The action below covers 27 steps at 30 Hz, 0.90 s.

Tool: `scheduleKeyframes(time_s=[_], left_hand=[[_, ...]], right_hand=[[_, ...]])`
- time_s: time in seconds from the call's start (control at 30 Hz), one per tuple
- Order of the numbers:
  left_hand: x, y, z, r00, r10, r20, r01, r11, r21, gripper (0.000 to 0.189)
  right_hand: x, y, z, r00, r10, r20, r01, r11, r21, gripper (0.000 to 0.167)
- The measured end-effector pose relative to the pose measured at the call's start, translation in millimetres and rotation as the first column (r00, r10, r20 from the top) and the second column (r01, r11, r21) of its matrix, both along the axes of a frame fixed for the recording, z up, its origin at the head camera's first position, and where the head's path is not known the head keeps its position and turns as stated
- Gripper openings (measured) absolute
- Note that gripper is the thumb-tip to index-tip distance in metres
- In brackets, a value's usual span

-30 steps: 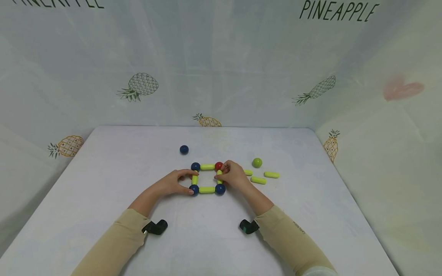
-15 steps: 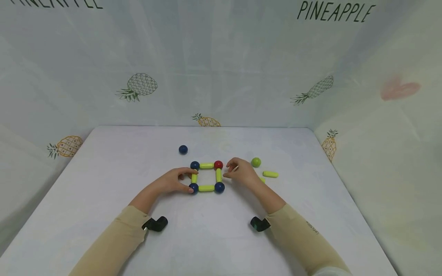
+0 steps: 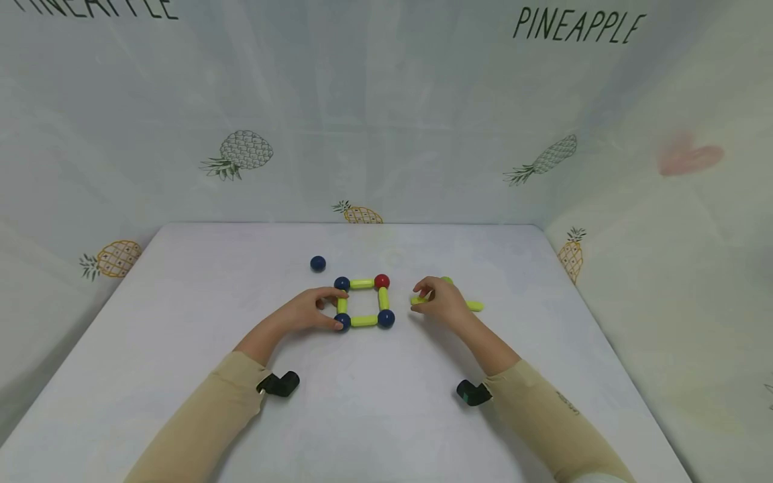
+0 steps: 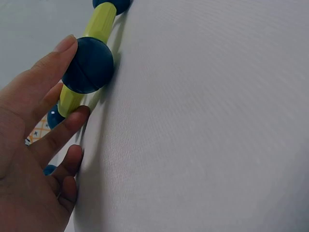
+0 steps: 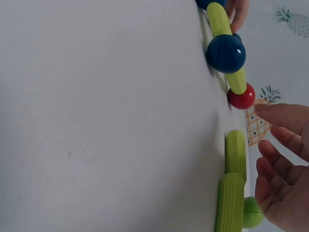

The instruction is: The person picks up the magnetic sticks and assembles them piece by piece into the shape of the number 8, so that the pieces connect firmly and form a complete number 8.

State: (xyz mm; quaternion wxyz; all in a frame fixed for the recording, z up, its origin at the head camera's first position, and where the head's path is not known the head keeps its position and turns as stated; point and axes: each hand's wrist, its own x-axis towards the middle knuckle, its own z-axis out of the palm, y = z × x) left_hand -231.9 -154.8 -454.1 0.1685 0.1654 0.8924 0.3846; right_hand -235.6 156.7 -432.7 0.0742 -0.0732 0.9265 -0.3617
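Nearest you on the table [image 3: 374, 416], the flat square frame [image 3: 364, 321] looks fully joined: four yellow-green rods [image 3: 383, 299], with a ball at each corner. Its near corners are the near-left blue ball [image 3: 342, 322] and near-right blue ball [image 3: 386, 318]. Your left hand [image 3: 306, 310] grasps the frame's left side, thumb on the near-left ball, fingers bent toward the far-left blue ball [image 3: 341, 284]; the far-right corner is a red ball [image 3: 382, 282]. To the right, your right hand [image 3: 443, 300] is relaxed, thumb apart from curved fingers, seemingly holding nothing, just beside a loose rod [image 3: 418, 301]; I cannot tell whether it touches. Another rod [image 3: 476, 306] and a green ball [image 3: 447, 279] show past that hand. Farthest off sits a loose blue ball [image 3: 317, 263]. At least two rods and two balls remain unjoined.
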Motion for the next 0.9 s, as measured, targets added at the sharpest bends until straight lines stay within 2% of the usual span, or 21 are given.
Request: scheduleKeyframes(time_s=[0.27, 0.5, 0.7, 0.9], left_hand=[[-6.6, 6.9, 0.4, 1.0, 0.026, 0.007, -0.025, 1.0, -0.008, 0.063], [-11.7, 13.0, 2.1, 0.999, 0.048, 0.017, -0.047, 0.999, -0.019, 0.063], [-17.6, 14.6, -1.4, 0.999, 0.048, 0.004, -0.048, 0.999, -0.018, 0.063], [-19.1, 16.2, 0.5, 0.999, 0.05, -0.006, -0.05, 0.999, -0.005, 0.064]], right_hand=[[-0.7, 4, -3.1, 1.0, -0.01, -0.003, 0.011, 1.0, 0.007, 0.033], [-4.4, 6, -9.4, 1.0, 0.012, 0.001, -0.012, 1.0, 0.011, 0.033], [-7.3, 4, -12.9, 1.0, -0.001, 0.025, 0.0, 1.0, 0.019, 0.031], [-7.9, 2, -16.5, 0.999, -0.004, 0.038, 0.003, 1.0, 0.019, 0.03]])
